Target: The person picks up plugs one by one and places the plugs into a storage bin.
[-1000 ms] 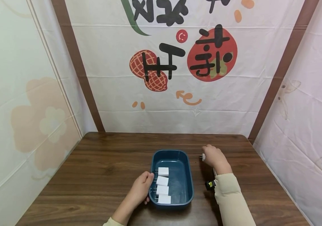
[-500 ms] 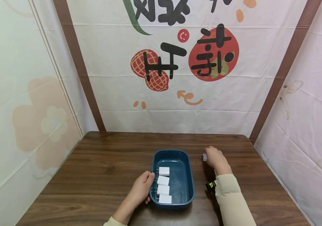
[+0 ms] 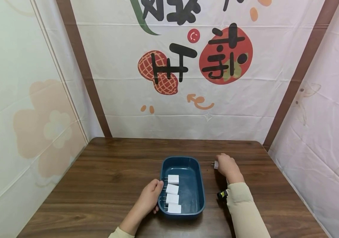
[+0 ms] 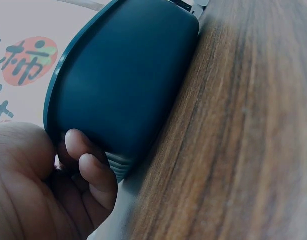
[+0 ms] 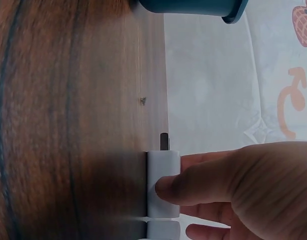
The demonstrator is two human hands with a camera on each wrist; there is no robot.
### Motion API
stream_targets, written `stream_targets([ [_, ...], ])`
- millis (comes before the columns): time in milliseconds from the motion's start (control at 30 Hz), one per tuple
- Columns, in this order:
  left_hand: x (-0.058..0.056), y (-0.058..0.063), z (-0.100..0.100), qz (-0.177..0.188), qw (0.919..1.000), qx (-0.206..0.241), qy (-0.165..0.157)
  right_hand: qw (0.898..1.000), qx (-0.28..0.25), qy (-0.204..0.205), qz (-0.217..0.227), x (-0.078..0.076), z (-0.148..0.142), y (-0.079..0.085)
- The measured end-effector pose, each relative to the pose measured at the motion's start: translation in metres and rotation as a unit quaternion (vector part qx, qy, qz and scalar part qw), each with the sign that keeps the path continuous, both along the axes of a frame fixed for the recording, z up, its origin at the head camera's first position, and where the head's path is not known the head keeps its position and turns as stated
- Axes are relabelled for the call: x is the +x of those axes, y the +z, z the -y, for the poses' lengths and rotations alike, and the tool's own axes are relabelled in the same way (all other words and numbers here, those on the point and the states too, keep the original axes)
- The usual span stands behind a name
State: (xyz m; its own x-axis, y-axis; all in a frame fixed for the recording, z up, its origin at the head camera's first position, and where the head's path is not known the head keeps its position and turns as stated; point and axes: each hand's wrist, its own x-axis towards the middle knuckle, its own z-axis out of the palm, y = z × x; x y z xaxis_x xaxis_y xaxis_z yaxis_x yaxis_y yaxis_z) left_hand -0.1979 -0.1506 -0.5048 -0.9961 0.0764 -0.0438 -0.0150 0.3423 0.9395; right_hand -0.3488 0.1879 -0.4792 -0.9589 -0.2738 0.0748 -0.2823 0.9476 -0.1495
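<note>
My left hand (image 3: 149,199) grips the left rim of a dark blue rectangular tray (image 3: 199,185), thumb on top and fingers curled below the edge. The left wrist view shows the tray's outer wall (image 4: 118,75) and those curled fingers. Several white charger plugs (image 3: 172,189) lie in a column along the tray's left side, prongs pointing left. To the right of the tray, my right hand (image 3: 228,168) pinches another white charger plug (image 5: 163,197) low at the tabletop, its prongs toward the tray. A second white block (image 5: 163,230) sits right beside it, partly cut off by the frame.
The brown wood-grain table (image 3: 113,172) ends at a printed white cloth (image 3: 121,125) behind, with cloth also on both sides. A small black device with a yellow-green mark (image 3: 222,195) is at the right wrist. A tiny dark speck (image 5: 143,101) lies on the table.
My right hand has shifted slightly to the right with the charger plug, then stayed nearly still. My left hand keeps its grip on the tray, and the head view has drifted a little.
</note>
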Motion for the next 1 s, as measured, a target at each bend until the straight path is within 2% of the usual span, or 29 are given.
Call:
stream_targets([
  [533,0.001,-0.0022,0.0014,0.002,1.0,0.0,-0.002,1.0,0.015,0.002,-0.018,0.0005,0.001,-0.0029],
  [1000,0.0012,-0.0003,0.0016,0.0,1.0,0.002,-0.005,1.0,0.0,-0.002,0.0,-0.0017,0.0017,-0.0051],
])
